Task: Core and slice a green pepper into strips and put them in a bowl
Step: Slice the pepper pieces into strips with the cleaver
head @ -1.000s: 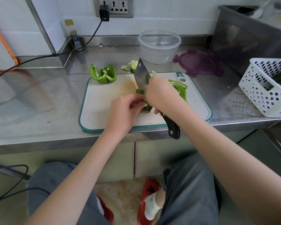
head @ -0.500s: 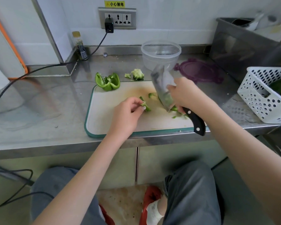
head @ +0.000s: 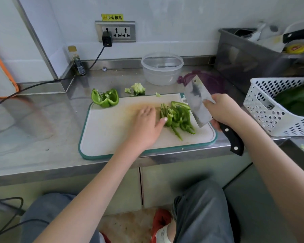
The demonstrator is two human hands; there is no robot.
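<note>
Hands, as I see them: left (head: pixel 146 123) spread flat, thumb touching strips (head: pixel 178 117); right (head: pixel 225 111) clamped on cleaver (head: pixel 198 104).

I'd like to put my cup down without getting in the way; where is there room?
The steel counter left of the cutting board is bare. Right is crowded: pepper strips, cleaver, white basket.
</note>
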